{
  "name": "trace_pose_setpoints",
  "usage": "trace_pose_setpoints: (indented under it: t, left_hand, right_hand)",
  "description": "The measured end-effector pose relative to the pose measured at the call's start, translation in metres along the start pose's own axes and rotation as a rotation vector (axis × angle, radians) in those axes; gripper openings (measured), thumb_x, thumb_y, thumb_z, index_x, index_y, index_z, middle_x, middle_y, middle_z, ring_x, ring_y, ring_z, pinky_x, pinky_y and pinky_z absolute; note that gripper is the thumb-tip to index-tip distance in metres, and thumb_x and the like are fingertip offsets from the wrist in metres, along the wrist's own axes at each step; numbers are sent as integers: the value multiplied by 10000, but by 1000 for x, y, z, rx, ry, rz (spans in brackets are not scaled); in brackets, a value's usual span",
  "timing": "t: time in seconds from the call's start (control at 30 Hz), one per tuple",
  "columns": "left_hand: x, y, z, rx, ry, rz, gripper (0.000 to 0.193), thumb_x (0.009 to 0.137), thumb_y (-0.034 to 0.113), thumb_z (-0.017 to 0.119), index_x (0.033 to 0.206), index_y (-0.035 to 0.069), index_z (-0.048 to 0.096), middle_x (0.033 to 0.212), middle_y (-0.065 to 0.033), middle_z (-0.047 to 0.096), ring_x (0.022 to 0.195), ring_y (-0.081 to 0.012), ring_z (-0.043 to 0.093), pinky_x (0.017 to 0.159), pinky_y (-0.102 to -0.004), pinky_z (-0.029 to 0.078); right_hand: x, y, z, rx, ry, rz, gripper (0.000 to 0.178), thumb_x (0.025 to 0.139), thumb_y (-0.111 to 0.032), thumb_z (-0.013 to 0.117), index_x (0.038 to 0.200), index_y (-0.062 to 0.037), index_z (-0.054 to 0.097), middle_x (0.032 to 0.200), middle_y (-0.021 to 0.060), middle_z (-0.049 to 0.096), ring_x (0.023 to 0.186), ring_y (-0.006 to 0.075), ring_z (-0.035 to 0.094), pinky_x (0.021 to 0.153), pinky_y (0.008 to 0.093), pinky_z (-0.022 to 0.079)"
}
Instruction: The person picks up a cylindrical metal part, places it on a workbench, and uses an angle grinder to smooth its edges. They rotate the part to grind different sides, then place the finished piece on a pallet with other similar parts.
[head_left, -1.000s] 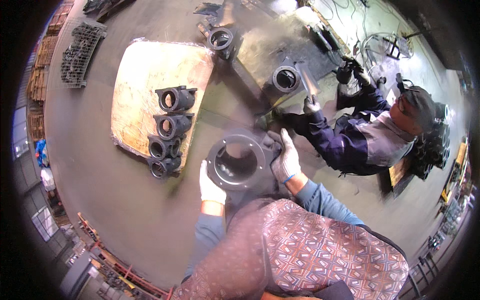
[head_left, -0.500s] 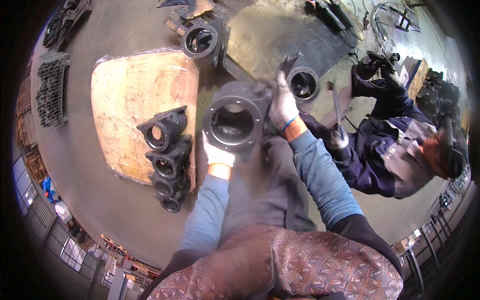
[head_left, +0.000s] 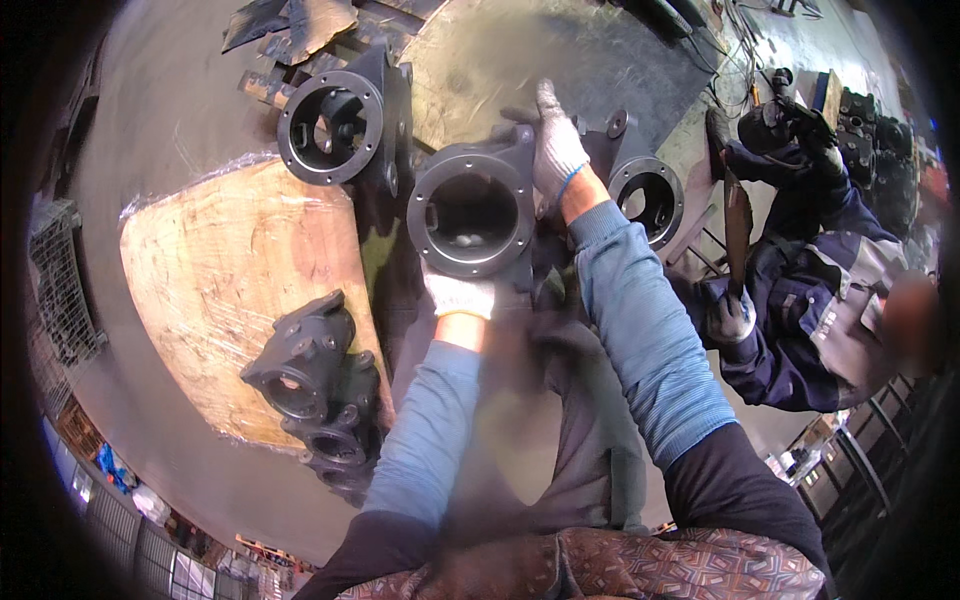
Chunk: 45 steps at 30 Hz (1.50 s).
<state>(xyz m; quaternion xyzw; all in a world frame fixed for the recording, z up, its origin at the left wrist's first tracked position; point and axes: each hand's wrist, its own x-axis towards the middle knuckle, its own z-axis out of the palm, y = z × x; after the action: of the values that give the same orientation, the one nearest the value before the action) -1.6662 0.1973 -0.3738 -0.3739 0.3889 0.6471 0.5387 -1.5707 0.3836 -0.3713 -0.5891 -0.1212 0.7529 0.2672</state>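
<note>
Between my gloved hands is a dark grey cast metal housing point(head_left: 432, 241), its round bolt-holed flange facing me. My left hand point(head_left: 462, 296) supports it from below at the flange's lower edge; most of those fingers are hidden behind the casting. My right hand point(head_left: 558, 152) grips its upper right side, one finger or thumb pointing away from me. Left of the held piece stands a similar housing point(head_left: 290, 150), and another housing point(head_left: 676, 190) is just right of my right wrist. Both have round flanged openings.
Several dark castings point(head_left: 300, 345) stand in a row by the right edge of a film-wrapped wooden board point(head_left: 190, 300). A co-worker point(head_left: 830, 300) at the right holds a flat, dark, blade-like thing point(head_left: 738, 225). Ahead lies a worn sheet-topped surface point(head_left: 470, 70). Cables point(head_left: 745, 60) are at the far right.
My hands have carried the housing forward, to between the two similar housings. My view has shifted, and the co-worker's flat object is now raised upright.
</note>
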Motion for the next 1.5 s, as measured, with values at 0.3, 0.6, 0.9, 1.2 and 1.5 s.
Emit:
trace_pose_setpoints:
  t: [0.3,0.6,0.9,1.2,1.5]
  left_hand:
    - [45,-14,-5,-30,60,-39,360,1066,460,430,1119,211,686,897,-56,696,753,-248,655,818,-489,595]
    - [59,-8,-31,98,21,-44,472,1071,506,387,1311,195,649,1135,-81,714,944,-262,684,979,-497,551]
    - [12,9,-74,287,226,-94,713,1040,627,430,1480,72,506,1564,-172,461,1420,-391,454,1208,-579,314]
    - [-76,74,-109,649,202,29,475,1070,504,507,1149,50,621,978,-184,716,797,-301,663,780,-470,586]
    - [-62,90,-98,563,66,-61,464,1065,473,547,1158,24,618,991,-201,717,801,-305,669,782,-458,592]
  right_hand:
    - [45,-1,-20,6,41,50,908,1000,-739,431,1456,42,507,1249,320,637,1087,403,666,976,489,536]
    - [-97,4,4,-770,484,-651,463,1010,-394,558,1339,-79,641,1107,245,699,1019,363,703,897,414,533]
    - [-102,3,8,-1438,286,-154,566,924,-212,492,1488,-167,479,1077,218,751,1004,401,729,868,510,545]
    - [-119,-9,15,-1455,239,-134,727,930,-197,480,1631,-260,302,1204,215,728,1094,386,718,938,493,541]
    - [-138,0,1,-1426,259,-171,682,915,-197,492,1584,-254,371,1187,240,721,1092,418,706,940,513,533]
